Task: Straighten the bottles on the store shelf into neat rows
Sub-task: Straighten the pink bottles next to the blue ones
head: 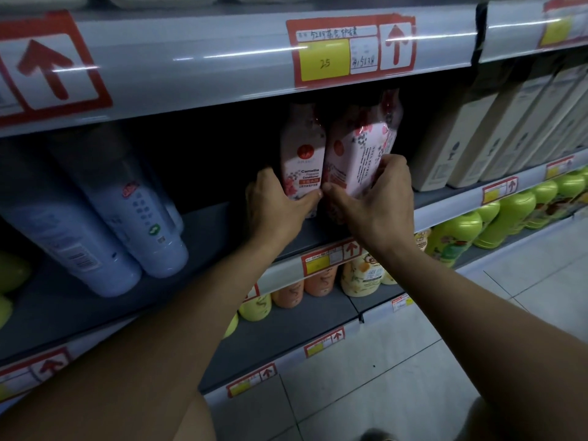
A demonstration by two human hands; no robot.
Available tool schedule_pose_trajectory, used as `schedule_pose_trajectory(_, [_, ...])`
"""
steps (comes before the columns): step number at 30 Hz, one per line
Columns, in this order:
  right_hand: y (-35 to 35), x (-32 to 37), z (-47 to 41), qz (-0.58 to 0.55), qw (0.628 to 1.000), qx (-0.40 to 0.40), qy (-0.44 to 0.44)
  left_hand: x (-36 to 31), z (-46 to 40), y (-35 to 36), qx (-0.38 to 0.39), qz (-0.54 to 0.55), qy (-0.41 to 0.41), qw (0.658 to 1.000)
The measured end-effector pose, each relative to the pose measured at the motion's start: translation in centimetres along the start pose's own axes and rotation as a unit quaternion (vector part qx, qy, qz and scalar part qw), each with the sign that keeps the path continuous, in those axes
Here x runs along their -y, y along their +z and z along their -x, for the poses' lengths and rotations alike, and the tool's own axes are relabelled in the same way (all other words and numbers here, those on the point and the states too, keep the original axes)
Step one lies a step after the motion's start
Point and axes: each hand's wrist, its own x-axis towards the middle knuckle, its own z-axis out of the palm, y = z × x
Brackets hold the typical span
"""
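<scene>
Grey metal store shelf (222, 224) carrying two pink floral plastic conditioner bottles side by side, touching. We are wrapping left hand (273, 205) round left bottle (302, 154), standing upright, label facing out. We are gripping right bottle (359, 148) with right hand (378, 202), fingers curled round its lower part; bottle tilting, turned sideways. Pale blue bottles (105, 218) leaning at far left.

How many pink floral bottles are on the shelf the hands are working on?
2. The front-facing Camellia bottle is gripped by the left hand; the turned bottle beside it is gripped by the right hand. More may stand hidden in the dark behind.
</scene>
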Motion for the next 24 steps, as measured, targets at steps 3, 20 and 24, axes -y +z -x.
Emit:
schedule_pose_trajectory(3, [-0.1, 0.1, 0.1, 0.001, 1.0, -0.001, 0.003, -0.2, 0.0, 0.0, -0.001, -0.006, -0.01, 1.0])
schedule_pose_trajectory(20, [-0.2, 1.3, 1.2, -0.028, 0.998, 0.047, -0.023, 0.8, 1.5, -2.9, -0.001, -0.008, 0.004, 1.0])
schedule_pose_trajectory(24, [-0.1, 1.9, 1.8, -0.033, 0.997, 0.062, -0.036, 1.0, 1.9, -3.9, -0.006, -0.011, 0.003, 1.0])
